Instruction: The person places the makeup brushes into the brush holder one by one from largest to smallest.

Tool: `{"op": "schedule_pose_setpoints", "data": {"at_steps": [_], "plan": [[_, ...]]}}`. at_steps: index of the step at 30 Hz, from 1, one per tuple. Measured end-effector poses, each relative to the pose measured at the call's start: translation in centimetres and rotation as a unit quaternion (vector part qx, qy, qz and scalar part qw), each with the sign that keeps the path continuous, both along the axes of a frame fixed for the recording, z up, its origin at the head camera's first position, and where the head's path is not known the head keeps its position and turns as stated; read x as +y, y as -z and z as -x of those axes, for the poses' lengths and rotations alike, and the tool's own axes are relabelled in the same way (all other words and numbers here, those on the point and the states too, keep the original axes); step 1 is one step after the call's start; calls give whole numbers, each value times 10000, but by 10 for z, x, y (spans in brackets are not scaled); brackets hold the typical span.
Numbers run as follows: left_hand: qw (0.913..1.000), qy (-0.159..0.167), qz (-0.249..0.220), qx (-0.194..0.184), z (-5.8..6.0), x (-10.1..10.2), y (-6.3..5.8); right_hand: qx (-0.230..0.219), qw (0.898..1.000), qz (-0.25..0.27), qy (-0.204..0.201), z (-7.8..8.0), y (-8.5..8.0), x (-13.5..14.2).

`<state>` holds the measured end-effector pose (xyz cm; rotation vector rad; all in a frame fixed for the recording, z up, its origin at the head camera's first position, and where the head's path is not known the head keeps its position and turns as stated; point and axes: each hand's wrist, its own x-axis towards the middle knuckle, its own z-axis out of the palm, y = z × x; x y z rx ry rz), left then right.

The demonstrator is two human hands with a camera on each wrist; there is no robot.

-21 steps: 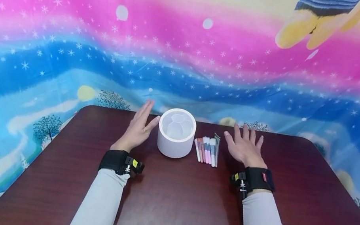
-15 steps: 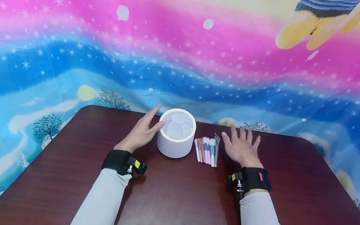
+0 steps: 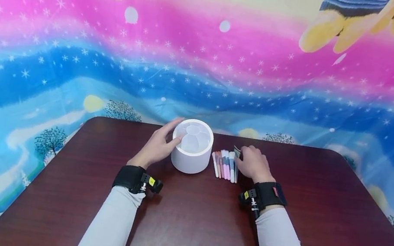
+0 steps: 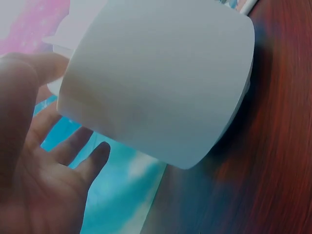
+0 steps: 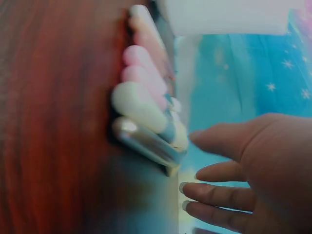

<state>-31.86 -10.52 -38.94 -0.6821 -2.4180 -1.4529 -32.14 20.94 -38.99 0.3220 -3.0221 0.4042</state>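
A round white organizer (image 3: 189,164), with clear petal-shaped compartments inside its top, stands upright near the table's back edge. My left hand (image 3: 156,146) holds its left side, thumb over the rim. In the left wrist view, the organizer's smooth wall (image 4: 156,83) fills the middle, and the lower fingers of my left hand (image 4: 48,180) spread loosely beside it. Several makeup brushes (image 3: 227,166) lie in a row right of the organizer. My right hand (image 3: 254,163) hovers at the row's right end, thumb and fingertips close to the outermost brush, which has a silver handle (image 5: 146,141).
The dark red wooden table (image 3: 179,221) has rounded back corners. Behind it hangs a colourful cloth (image 3: 205,76) printed with snowflakes and trees. Each wrist wears a black strap (image 3: 270,196) with a small camera.
My left hand has moved right, from beside the organizer onto its rim. My right hand has shifted left toward the brushes, its spread fingers now bending down.
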Motion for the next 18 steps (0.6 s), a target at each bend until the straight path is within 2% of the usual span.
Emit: {"op": "schedule_pose_setpoints", "data": {"at_steps": [5, 9, 13, 18], "plan": [[9996, -108, 129, 237, 0, 6, -1, -341, 9991, 246, 84, -1, 2, -3], [9990, 6, 33, 455, 1, 12, -1, -576, 9970, 463, 247, -3, 1, -4], [9990, 171, -61, 420, -1, 16, -2, -739, 9948, 509, 477, -5, 0, -3], [9997, 126, 2, 208, -3, 16, -3, -891, 9937, 442, 508, -4, -3, -2]]}}
